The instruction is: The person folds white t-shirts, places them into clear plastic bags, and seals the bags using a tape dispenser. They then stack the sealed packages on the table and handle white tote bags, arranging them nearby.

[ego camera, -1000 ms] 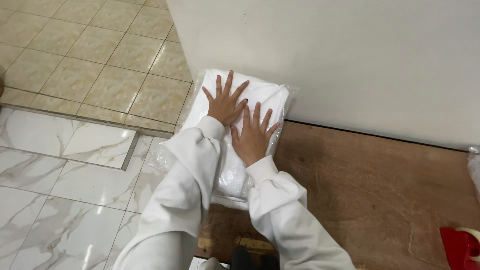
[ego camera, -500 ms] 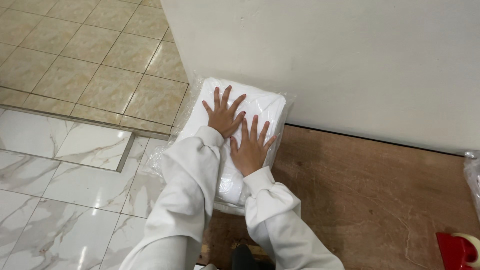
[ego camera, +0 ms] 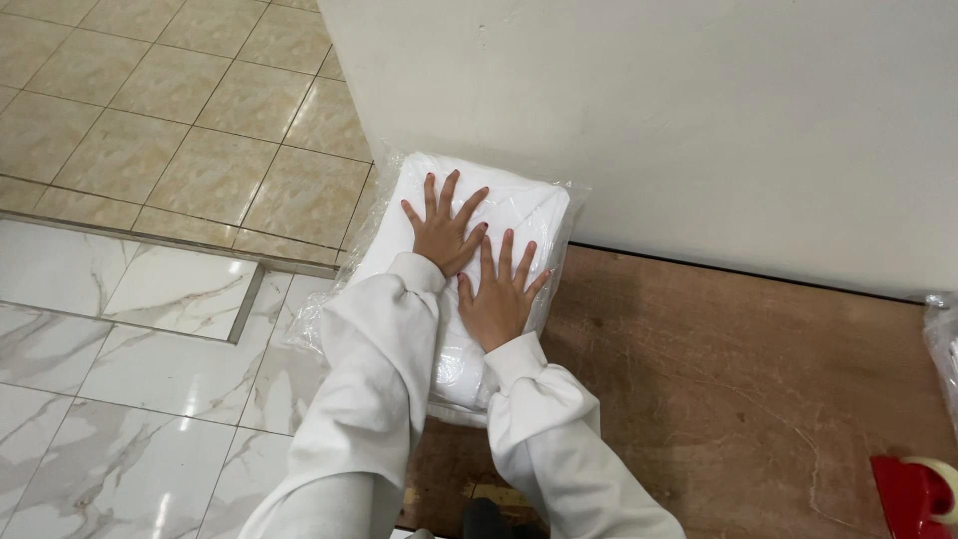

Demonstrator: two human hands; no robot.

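Both of your hands lay flat, palms down, fingers spread wide and gripping nothing. Your left hand pressed on the upper middle of the white folded bundle in a clear plastic bag, fingertips pointed toward the wall. Your right hand sat just beside it, a little nearer you, its thumb side close against the left wrist. Both arms ran up from the bottom edge in loose cream sleeves, cuffs bunched at the wrists.

That bundle rested at the far left corner of the brown wooden board, butted against the wall's foot and hanging slightly over the board's left edge. Its wrap looked glossy and crinkled, the cloth inside soft and squared off.

Beyond the board's left edge you had polished white marble tiles with grey veins, then matte beige tiles farther out. Right at the board's near right corner sat a red tape dispenser, with another crinkled plastic wrap at the right edge.
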